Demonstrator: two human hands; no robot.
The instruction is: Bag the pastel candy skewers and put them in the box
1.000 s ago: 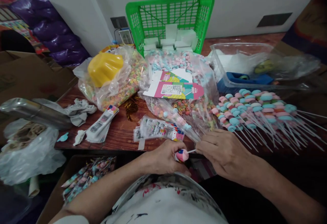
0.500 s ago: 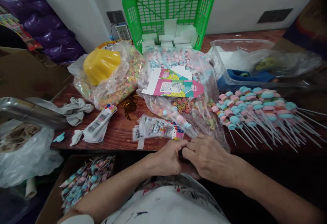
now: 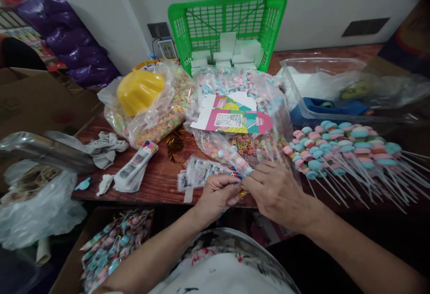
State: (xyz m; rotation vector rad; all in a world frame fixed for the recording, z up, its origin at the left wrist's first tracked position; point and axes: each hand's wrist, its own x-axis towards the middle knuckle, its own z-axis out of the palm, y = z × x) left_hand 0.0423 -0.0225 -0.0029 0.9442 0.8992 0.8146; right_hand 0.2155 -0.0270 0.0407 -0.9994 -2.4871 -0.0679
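Observation:
My left hand (image 3: 217, 194) and my right hand (image 3: 273, 191) meet at the table's front edge, fingers curled together over a stack of small printed clear wrappers (image 3: 201, 172). Both pinch something small between them; a bit of yellow and blue shows at the fingertips, too hidden to name. A filled clear sleeve with pink and blue candies (image 3: 231, 157) lies just above my fingers. To the right lies a pile of pink and blue marshmallow skewers (image 3: 339, 148) with their sticks pointing right.
Bags of coloured cereal rings (image 3: 161, 115) and pastel candies (image 3: 231, 81) sit mid-table, with a yellow scoop (image 3: 139, 90), a green basket (image 3: 228, 25) behind, a clear tub (image 3: 322, 88) at right. A box of wrapped skewers (image 3: 114, 245) stands below left. Label stack (image 3: 134, 166) lies left.
My hands have moved up from my lap onto the table edge, onto the wrapper stack. The pink wrapped piece seen in my left hand a second ago is out of sight.

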